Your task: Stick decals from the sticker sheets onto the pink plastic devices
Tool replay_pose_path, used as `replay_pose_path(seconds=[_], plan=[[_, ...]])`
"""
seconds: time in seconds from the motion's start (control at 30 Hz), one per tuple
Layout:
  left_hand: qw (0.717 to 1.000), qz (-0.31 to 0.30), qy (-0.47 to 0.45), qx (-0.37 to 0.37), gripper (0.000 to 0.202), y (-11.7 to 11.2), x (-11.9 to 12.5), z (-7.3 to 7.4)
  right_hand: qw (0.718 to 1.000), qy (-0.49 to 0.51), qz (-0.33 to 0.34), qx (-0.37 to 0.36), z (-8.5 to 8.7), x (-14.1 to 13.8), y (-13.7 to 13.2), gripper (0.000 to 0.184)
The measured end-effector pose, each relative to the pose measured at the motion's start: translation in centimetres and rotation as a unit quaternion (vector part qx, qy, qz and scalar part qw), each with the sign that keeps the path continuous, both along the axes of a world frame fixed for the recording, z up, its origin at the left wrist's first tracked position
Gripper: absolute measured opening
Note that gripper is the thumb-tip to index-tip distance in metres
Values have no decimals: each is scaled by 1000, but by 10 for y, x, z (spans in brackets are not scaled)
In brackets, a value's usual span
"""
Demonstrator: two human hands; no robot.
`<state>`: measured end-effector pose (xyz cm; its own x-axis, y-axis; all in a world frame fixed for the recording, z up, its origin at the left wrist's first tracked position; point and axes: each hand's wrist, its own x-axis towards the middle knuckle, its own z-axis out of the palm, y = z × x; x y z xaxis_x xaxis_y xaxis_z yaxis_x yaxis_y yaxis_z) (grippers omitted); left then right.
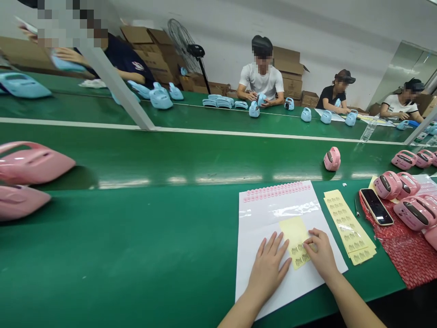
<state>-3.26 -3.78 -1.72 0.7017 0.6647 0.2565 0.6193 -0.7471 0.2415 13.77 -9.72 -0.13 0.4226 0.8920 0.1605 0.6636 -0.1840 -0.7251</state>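
My left hand point(268, 271) lies flat with its fingers spread on a white sheet point(252, 241), its fingertips at the left edge of a small yellow sticker sheet point(290, 225). Rows of dark printed stickers show on the lower part of that yellow sheet. My right hand point(321, 255) is closed in a pinch at the sheet's right edge, beside the printed stickers. Whatever sits between thumb and finger is too small and hidden to make out. Along the top of the white sheet run rows of small pink stickers point(273, 191) on clear film.
More yellow sticker sheets point(348, 225) lie to the right, near a phone point(376, 207) on red bubble wrap point(409, 255). Pink plastic housings point(414, 213) stand at the right, others point(30, 164) at the left. Across the green line point(191, 157), co-workers handle blue housings point(160, 96).
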Motion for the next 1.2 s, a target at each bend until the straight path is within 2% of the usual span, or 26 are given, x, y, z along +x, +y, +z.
replay_pose_path(seconds=[0.27,0.43,0.6,0.7,0.83,0.93,1.0,1.07,1.2], plan=[[1000,4,3,1,40,0,1,1,997,72,1,-9,10,-3,-3,12],[1000,13,2,-7,40,-2,3,1,995,94,-18,20,24,-5,-2,16],[999,22,9,-27,44,-3,5,-2,985,168,-10,39,40,0,26,20],[998,16,42,-44,50,4,9,9,974,220,10,55,43,0,53,23],[995,33,74,-67,39,25,17,37,968,236,-3,84,35,-8,83,30],[992,73,72,-78,29,37,21,48,973,201,-42,102,20,-13,93,33],[991,96,56,-72,25,39,21,43,975,184,-59,110,10,-12,94,32],[992,102,34,-61,24,39,21,33,976,178,-60,113,3,-9,92,29],[994,90,-11,-55,24,39,18,14,978,171,-58,107,-1,-5,90,25]])
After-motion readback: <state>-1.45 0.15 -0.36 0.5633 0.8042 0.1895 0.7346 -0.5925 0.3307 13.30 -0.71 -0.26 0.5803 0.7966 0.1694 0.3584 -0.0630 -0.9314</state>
